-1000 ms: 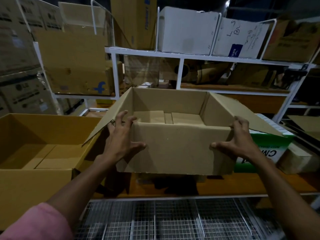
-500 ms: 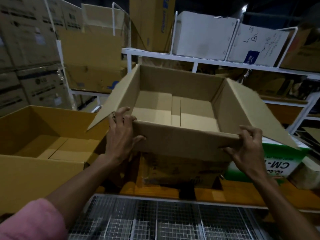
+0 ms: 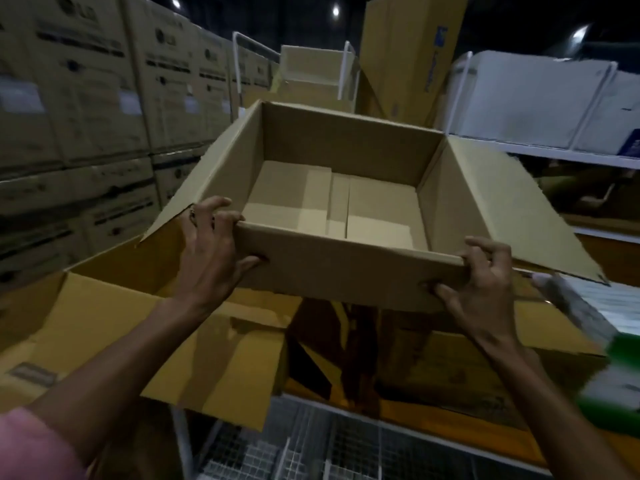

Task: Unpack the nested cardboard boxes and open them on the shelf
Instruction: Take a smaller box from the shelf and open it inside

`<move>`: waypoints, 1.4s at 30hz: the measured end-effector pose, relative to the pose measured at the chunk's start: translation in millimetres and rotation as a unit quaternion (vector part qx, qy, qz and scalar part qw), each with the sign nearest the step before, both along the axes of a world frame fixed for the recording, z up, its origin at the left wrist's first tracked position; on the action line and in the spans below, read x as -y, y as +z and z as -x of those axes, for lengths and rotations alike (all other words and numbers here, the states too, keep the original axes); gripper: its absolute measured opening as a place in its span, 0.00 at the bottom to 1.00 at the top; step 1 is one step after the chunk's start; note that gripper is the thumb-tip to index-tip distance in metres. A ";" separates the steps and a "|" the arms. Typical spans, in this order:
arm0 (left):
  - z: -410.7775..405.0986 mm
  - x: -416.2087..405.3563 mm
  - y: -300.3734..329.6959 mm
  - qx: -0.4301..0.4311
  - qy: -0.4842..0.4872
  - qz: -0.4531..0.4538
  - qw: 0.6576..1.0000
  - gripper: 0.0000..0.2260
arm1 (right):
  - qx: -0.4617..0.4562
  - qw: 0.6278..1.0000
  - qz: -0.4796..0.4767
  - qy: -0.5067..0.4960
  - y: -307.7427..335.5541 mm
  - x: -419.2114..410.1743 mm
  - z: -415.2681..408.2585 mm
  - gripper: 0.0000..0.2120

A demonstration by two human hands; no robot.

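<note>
Two hands hold the open box (image 3: pixel 346 216) up over the shelf (image 3: pixel 408 403) — my left hand (image 3: pixel 211 258) and right hand (image 3: pixel 481 292) curl tight round its near corners. I should keep it level and set it down slowly.

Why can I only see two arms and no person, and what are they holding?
The camera sits on the person's head and looks forward and down, so you see only their arms, just as you see your own. There is one picture, from that head camera. The left hand and the right hand each grip a near corner of an open cardboard box, thumbs on the front wall. Its flaps stick out sideways and nothing is inside. Below it on the left sits a bigger open box. Stacked cartons stand at the left, and a white shelf frame holds more boxes at the right.
</note>
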State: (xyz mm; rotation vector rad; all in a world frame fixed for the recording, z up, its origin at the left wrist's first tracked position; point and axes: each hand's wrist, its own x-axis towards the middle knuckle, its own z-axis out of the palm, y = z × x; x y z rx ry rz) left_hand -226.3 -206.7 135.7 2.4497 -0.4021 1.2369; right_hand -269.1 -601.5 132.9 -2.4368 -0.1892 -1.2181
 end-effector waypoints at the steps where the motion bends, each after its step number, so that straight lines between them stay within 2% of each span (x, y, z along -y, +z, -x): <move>1: -2.8 -23.3 -1.4 -0.002 0.004 -0.004 1.000 0.36 | -0.002 1.000 -0.003 0.006 -3.1 -22.1 -7.9 0.26; 9: -58.6 -217.2 -26.5 -0.056 0.012 -0.038 0.998 0.35 | -0.042 0.998 -0.038 -0.010 -54.2 -221.6 -65.1 0.26; 15: -106.4 -294.7 -57.8 -0.128 -0.001 -0.047 0.991 0.34 | -0.112 0.992 -0.049 -0.039 -88.5 -302.2 -93.6 0.30; 22: -148.1 -303.0 -61.0 -0.188 -0.011 -0.025 0.982 0.39 | -0.147 0.986 -0.041 -0.074 -70.7 -316.1 -114.4 0.33; 28: -172.7 -295.0 -58.1 -0.231 0.033 0.000 0.972 0.32 | -0.171 0.981 -0.047 -0.074 -62.0 -321.4 -138.1 0.32; 32: -186.6 -290.1 -58.6 -0.258 0.057 0.046 0.963 0.34 | -0.200 0.975 -0.065 -0.070 -64.6 -322.0 -150.9 0.32; 42: -210.8 -294.2 -51.7 -0.287 0.078 0.017 0.955 0.32 | -0.277 0.953 -0.100 -0.063 -54.7 -329.4 -173.2 0.38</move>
